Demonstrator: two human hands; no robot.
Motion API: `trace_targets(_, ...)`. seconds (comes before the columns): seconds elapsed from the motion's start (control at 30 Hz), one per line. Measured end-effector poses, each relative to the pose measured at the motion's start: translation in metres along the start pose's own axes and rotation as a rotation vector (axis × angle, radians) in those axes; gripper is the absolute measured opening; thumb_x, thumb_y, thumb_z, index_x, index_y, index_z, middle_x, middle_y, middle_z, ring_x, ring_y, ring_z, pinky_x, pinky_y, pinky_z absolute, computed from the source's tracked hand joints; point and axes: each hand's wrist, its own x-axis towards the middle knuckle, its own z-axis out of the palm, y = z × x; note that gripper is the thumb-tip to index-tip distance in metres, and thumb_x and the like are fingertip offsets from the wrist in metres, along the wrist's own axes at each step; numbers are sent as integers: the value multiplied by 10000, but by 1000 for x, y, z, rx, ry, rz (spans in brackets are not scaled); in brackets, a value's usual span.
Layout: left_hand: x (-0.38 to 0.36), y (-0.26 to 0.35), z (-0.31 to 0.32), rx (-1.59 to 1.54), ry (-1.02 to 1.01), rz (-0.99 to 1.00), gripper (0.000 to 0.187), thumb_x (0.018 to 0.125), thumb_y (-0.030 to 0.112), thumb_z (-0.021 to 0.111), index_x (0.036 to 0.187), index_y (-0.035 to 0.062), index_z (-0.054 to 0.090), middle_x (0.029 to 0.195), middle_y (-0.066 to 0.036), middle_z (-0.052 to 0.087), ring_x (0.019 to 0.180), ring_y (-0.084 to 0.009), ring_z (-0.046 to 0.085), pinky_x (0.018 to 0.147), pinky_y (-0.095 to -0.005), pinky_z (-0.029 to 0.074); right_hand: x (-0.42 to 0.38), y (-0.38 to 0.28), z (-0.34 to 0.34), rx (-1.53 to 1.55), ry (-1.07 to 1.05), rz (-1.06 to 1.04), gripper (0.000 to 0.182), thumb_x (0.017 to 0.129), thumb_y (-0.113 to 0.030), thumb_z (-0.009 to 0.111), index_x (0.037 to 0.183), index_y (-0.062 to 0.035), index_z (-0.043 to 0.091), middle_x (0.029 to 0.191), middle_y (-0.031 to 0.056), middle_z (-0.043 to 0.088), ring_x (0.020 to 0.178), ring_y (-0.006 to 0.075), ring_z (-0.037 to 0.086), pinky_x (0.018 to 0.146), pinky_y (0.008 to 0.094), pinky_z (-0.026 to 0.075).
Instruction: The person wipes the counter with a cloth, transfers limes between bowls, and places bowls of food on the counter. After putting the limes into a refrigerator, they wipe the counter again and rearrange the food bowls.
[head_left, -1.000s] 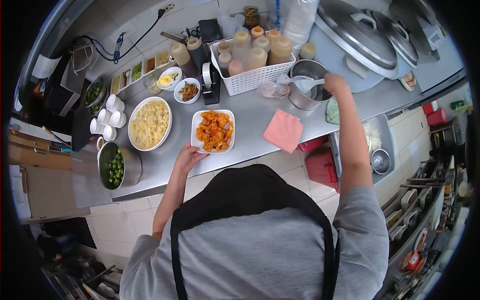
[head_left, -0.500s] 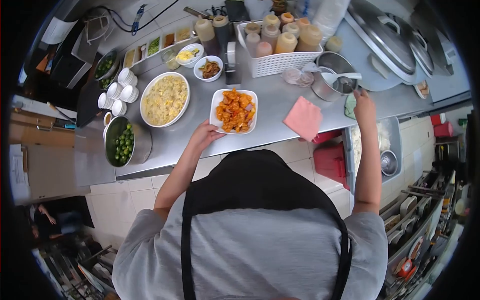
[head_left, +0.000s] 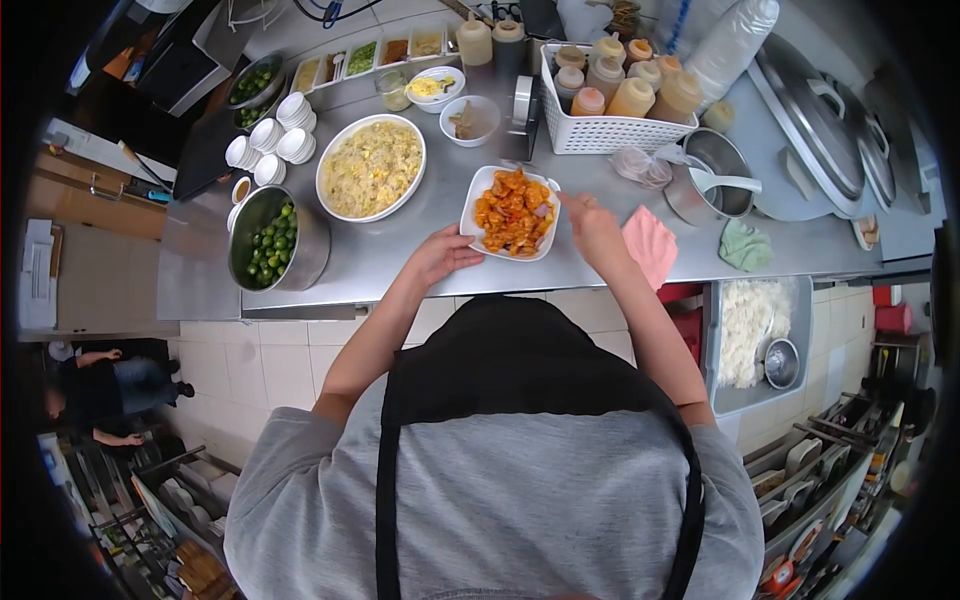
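Note:
A white square dish [head_left: 509,251] of glossy orange-sauced pieces [head_left: 513,212] rests near the counter's front edge. My left hand [head_left: 444,257] grips its lower left corner. At the dish's right rim is my right hand [head_left: 592,235], fingers closed, index finger toward the upper right corner. Whether something thin is in those fingers I cannot make out; there is a pale blur by the far rim. Left of the dish stands a large oval plate of fried rice [head_left: 372,168]. Behind are a bowl with a few brownish bits [head_left: 470,122] and a bowl with yellow shreds [head_left: 434,88].
A pink cloth [head_left: 650,246] lies right of my right hand, a green cloth [head_left: 745,246] farther right. Behind them stand a metal pot [head_left: 735,200] with a white-handled utensil and a white basket [head_left: 610,137] of sauce bottles. At left are a pot of limes [head_left: 312,255] and stacked white cups [head_left: 295,145].
My right hand has come left from beside the metal pot to the dish. The green cloth now lies uncovered. The small bowl's brown contents look fewer and paler. The camera view has shifted.

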Motion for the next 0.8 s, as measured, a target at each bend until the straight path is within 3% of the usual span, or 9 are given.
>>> trace_targets(0.2, -13, 2, -4, 33, 31, 36, 480, 835, 157, 491, 1261, 30, 311, 1069, -108, 534, 965, -215, 551, 853, -338, 440, -11, -23, -19, 50, -113, -170, 478, 645, 74, 455, 1087, -92, 531, 925, 175, 554, 750, 322, 571, 662, 392, 479)
trace_targets(0.3, -14, 0, -12, 43, 40, 52, 503, 838, 178, 489, 1276, 30, 293, 1075, -104, 530, 972, -205, 543, 860, -333, 432, -6, -29, -23, -71, -160, -45, 495, 649, 69, 454, 1106, -108, 522, 941, 165, 558, 746, 318, 575, 663, 392, 480)
trace_targets(0.4, -11, 0, -12, 15, 54, 67, 522, 834, 170, 506, 1272, -4, 282, 1057, -113, 538, 929, -197, 557, 824, -324, 451, -8, -19, -7, -134, -129, -131, 492, 656, 59, 450, 1112, -115, 517, 945, 165, 562, 734, 326, 577, 657, 392, 482)
trace_targets(0.53, -9, 1, -9, 38, 60, 39, 472, 841, 184, 482, 1257, 27, 324, 1059, -97, 530, 931, -189, 543, 852, -329, 433, -17, -17, -26, -28, -79, -106, 456, 692, 49, 428, 1111, -106, 517, 854, 145, 524, 725, 312, 547, 637, 408, 449)
trace_targets(0.6, -7, -1, -12, 31, 72, 60, 450, 841, 188, 482, 1239, 26, 350, 1047, -96, 533, 931, -187, 538, 845, -330, 435, -18, -14, -67, -252, -34, 60, 448, 670, 50, 447, 1093, -78, 519, 916, 177, 564, 755, 340, 572, 652, 392, 470)
trace_targets(0.67, -7, -2, -14, 35, 68, 60, 443, 841, 192, 483, 1233, 27, 358, 1043, -94, 535, 933, -186, 537, 844, -330, 435, -20, 51, -85, -277, 324, -21, 428, 683, 47, 439, 1089, -59, 522, 916, 190, 559, 817, 348, 558, 682, 404, 457)
trace_targets(0.7, -7, -2, -15, 36, 75, 66, 437, 841, 196, 483, 1227, 28, 366, 1039, -93, 536, 934, -185, 536, 843, -329, 435, -22, 57, -110, -257, 306, 168, 411, 689, 42, 435, 1078, -51, 531, 911, 197, 558, 867, 360, 541, 724, 408, 449)
trace_targets(0.77, -8, -1, -12, 24, 70, 65, 433, 843, 183, 478, 1227, 18, 366, 1041, -93, 540, 925, -183, 542, 829, -322, 442, -27, 108, -129, -431, 443, 307, 386, 697, 28, 444, 1062, -47, 546, 936, 188, 551, 893, 347, 535, 748, 405, 446)
trace_targets(0.8, -10, 0, -11, 10, 66, 64, 429, 845, 170, 473, 1228, 7, 365, 1044, -93, 543, 916, -181, 547, 815, -314, 449, -26, 121, -138, -477, 374, 423, 371, 697, 22, 451, 1048, -46, 551, 952, 181, 545, 894, 344, 536, 750, 403, 448)
